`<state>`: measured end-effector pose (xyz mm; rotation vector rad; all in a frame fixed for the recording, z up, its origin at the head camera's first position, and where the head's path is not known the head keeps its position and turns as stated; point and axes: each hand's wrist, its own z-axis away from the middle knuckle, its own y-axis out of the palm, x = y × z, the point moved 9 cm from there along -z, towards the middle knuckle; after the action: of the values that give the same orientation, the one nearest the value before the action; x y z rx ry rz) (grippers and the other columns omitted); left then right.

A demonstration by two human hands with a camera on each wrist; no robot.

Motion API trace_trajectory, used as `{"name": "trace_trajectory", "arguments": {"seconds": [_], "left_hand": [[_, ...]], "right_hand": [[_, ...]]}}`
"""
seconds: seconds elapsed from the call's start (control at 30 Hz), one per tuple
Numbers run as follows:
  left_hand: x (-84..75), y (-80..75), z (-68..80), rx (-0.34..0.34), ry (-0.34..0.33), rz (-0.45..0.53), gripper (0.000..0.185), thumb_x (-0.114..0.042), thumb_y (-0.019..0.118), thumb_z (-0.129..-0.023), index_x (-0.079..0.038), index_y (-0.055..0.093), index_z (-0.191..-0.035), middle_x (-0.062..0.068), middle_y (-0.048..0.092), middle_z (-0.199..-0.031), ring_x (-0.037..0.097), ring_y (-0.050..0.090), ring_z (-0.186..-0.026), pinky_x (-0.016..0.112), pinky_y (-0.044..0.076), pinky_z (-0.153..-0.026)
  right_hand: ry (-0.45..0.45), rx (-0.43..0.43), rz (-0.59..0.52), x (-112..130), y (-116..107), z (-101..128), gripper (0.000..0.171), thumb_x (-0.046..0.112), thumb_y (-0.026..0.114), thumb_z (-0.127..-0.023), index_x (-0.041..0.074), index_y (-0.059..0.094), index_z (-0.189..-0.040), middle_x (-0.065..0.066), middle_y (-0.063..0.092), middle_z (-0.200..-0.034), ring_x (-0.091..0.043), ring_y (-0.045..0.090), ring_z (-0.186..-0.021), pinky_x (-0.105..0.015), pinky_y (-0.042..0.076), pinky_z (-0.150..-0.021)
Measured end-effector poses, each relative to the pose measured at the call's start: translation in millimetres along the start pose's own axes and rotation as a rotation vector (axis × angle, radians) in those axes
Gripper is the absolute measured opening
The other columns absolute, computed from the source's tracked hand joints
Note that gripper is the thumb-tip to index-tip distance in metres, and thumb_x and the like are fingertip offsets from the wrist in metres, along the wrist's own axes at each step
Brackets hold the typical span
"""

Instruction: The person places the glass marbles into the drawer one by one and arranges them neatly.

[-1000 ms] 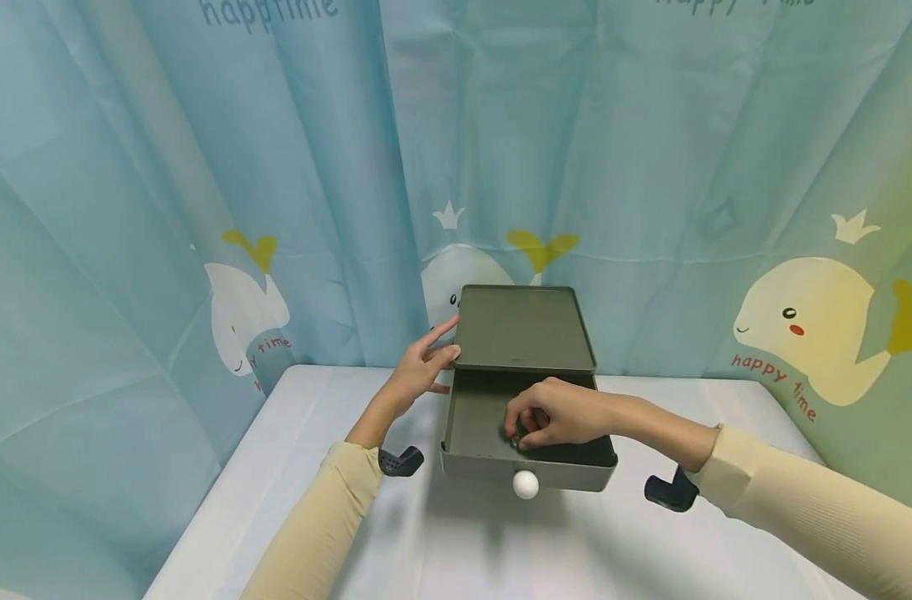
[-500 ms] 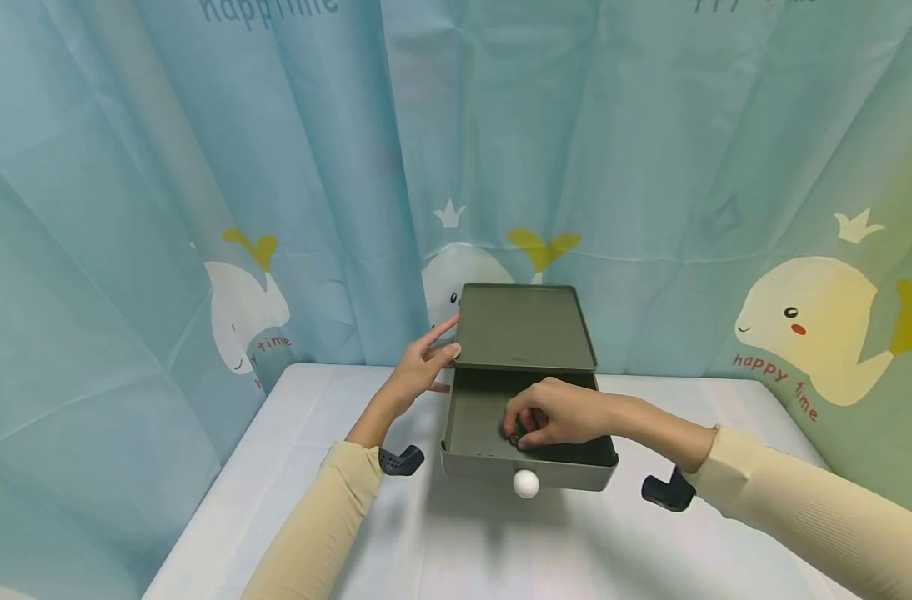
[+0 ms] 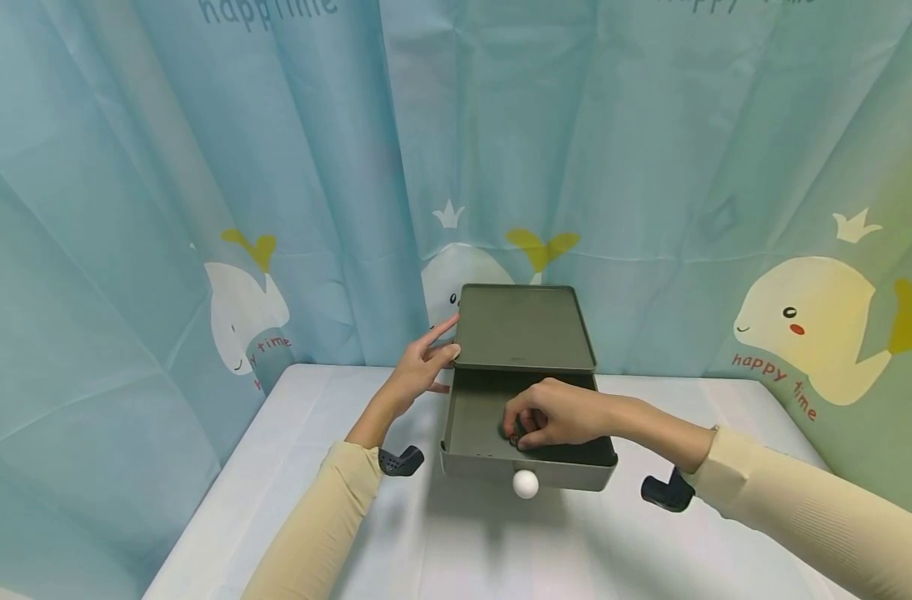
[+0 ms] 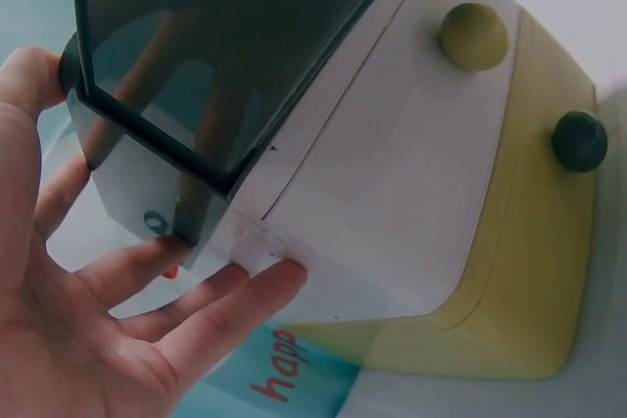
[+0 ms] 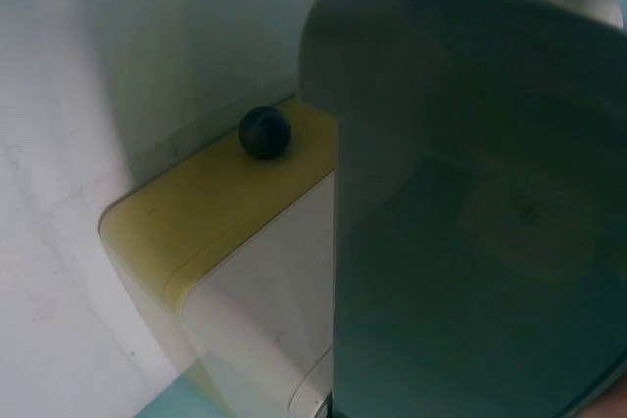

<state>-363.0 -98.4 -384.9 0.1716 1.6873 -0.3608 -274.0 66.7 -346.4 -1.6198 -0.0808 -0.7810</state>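
A stacked drawer unit stands at the table's back, its dark green top drawer pulled out toward me. My right hand reaches down into that drawer. Its curled fingers and thumb pinch a small thing with green and reddish bits, mostly hidden by the fingers. In the right wrist view the drawer's outer wall covers most of the hand. My left hand steadies the unit's left side. In the left wrist view, its thumb touches the green top and its spread fingers rest along the side.
A white round knob sticks out from the drawer front. Below are a white drawer with a yellow knob and a yellow drawer with a dark knob. A whale-print curtain hangs behind the white table.
Both hands, the drawer and the unit stay in place. Only the right fingers shift very slightly around the small thing.
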Motion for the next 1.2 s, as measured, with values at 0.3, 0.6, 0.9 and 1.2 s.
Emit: {"name": "trace_trajectory", "arguments": {"seconds": [0.3,0.6,0.9,1.2], "left_hand": [[1.9,-1.5,-1.3,-0.003,0.003,-0.007,0.06,-0.031,0.059,-0.105,-0.035,0.037,-0.161,0.018,0.044,-0.157,0.04,0.051,-0.133,0.058,0.057,-0.089],[1.4,-0.4,-1.2,-0.006,-0.003,-0.013,0.06,-0.031,0.059,-0.105,-0.034,0.037,-0.161,0.019,0.045,-0.156,0.04,0.051,-0.134,0.057,0.057,-0.089],[2.5,0.3,-0.8,0.0,-0.004,-0.003,0.06,-0.029,0.058,-0.106,-0.032,0.035,-0.162,0.02,0.043,-0.157,0.041,0.049,-0.136,0.058,0.057,-0.09],[0.1,0.9,-0.3,-0.006,-0.002,-0.006,0.06,-0.031,0.059,-0.105,-0.034,0.037,-0.161,0.018,0.044,-0.157,0.04,0.051,-0.134,0.058,0.057,-0.089]], "right_hand": [[0.001,0.002,0.001,-1,0,0,0.014,0.01,0.078,-0.092,0.017,0.074,-0.103,0.013,0.059,-0.075,0.002,0.051,-0.063,-0.021,0.05,-0.062],[0.016,0.014,0.004,0,0,0,0.015,0.011,0.078,-0.092,0.017,0.073,-0.105,0.013,0.059,-0.076,0.001,0.051,-0.063,-0.021,0.049,-0.062],[0.019,-0.017,0.044,4,-8,4,0.015,0.014,0.078,-0.093,0.017,0.073,-0.107,0.013,0.06,-0.078,0.0,0.052,-0.063,-0.022,0.049,-0.063],[0.041,-0.068,0.046,9,-21,11,0.02,0.018,0.076,-0.095,0.015,0.07,-0.113,0.013,0.06,-0.083,-0.002,0.055,-0.062,-0.023,0.05,-0.062]]}}
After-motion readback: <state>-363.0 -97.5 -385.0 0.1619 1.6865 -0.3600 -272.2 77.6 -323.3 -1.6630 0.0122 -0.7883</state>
